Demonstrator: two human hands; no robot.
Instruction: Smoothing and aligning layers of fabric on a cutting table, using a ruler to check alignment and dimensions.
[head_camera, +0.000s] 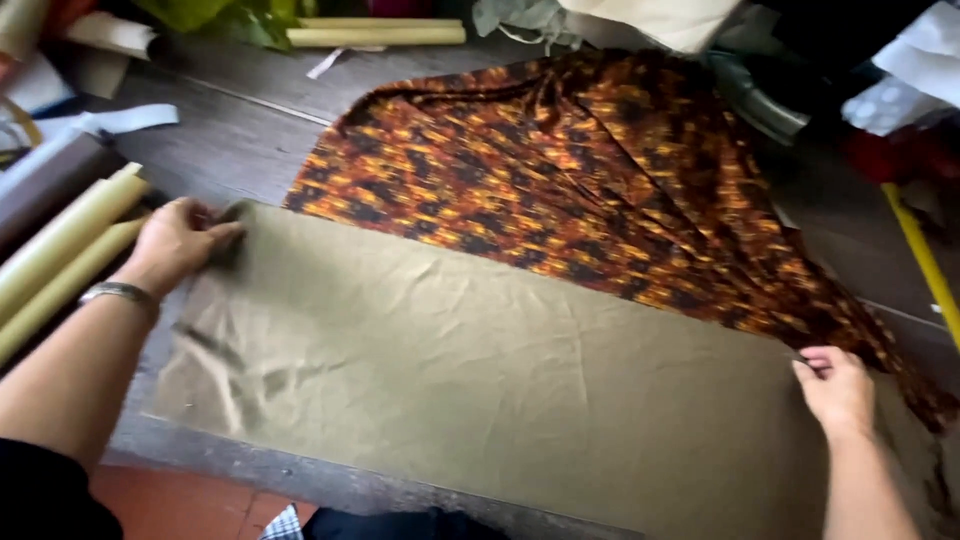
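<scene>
Head view shows me both hands at the far edge of an olive-green cloth panel (480, 390) spread flat on a dark wooden worktable (230, 150). My left hand (178, 243), a metal bracelet (120, 292) on its wrist, has its fingers closed on the panel's far left corner, pinching the fabric. My right hand (838, 388) pinches the far right end of the same edge between thumb and fingers. The panel lies over the near part of an orange-and-black patterned fabric (560, 160), which spreads away from me and bunches into folds toward the upper right. Wrinkles crease the olive cloth near its left end; the middle looks smoother. Cream-coloured rolls (60, 250) lie just beside my left forearm, and a yellow stick (925, 260) lies well to the right. I judge the step in hand to be laying and squaring the olive piece against the patterned one, top edge held taut between the two grips. The next move, as I read it, calls for an even pull outward with both hands to flatten the left-side wrinkles without dragging the patterned cloth underneath.
</scene>
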